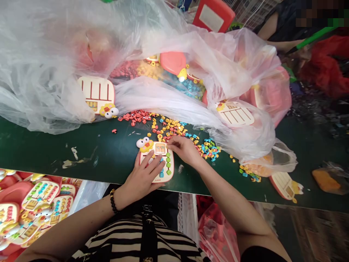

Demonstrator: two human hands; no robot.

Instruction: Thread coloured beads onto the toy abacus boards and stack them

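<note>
A cream toy board (165, 177) with a yellow duck-like head and big white eyes lies on the green table in front of me. My left hand (146, 170) rests flat across it, fingers spread, covering much of its left side. Green pieces (168, 160) line the rightmost slot and blue pieces (161, 174) show beside them, partly under my fingers. My right hand (183, 147) pinches at the board's upper right corner, by the top of the green row. What sits between its fingertips is too small to name.
Loose red pieces (137, 117), yellow, blue and green ones lie beyond the board. Clear plastic bags (163, 92) cover more pieces and toys behind. Boards with bare slots lie at left (96, 89), right (236, 113) and far right (282, 183). Filled boards (40, 194) are piled at lower left.
</note>
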